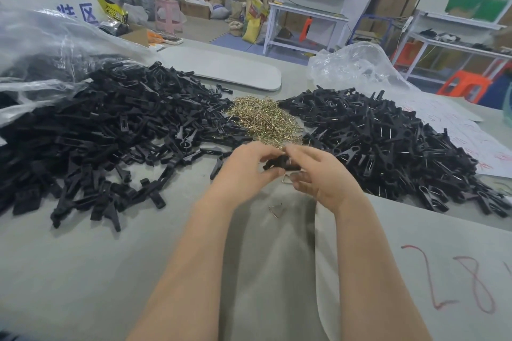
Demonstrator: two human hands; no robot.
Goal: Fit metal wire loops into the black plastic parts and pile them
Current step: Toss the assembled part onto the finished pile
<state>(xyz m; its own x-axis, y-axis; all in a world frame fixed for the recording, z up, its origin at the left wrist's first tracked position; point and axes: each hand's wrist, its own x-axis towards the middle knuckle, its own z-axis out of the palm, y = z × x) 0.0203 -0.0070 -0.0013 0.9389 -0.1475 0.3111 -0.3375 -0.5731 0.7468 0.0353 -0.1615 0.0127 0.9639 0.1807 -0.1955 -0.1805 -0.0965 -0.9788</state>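
Bright, even, diffuse. Softly shadowed on the surface (83, 271) just below the left grip (246, 169) and right grip (318, 174). Slightly motion-blurred there. Glaring off the clear bag (41, 36) well left of them. Bowed towards the edges.

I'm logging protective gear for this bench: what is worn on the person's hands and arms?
Nothing visible: the left hand and right hand are ungloved, and the left forearm and right forearm are bare to the frame edge; no sleeves, watch or bracelet shows.
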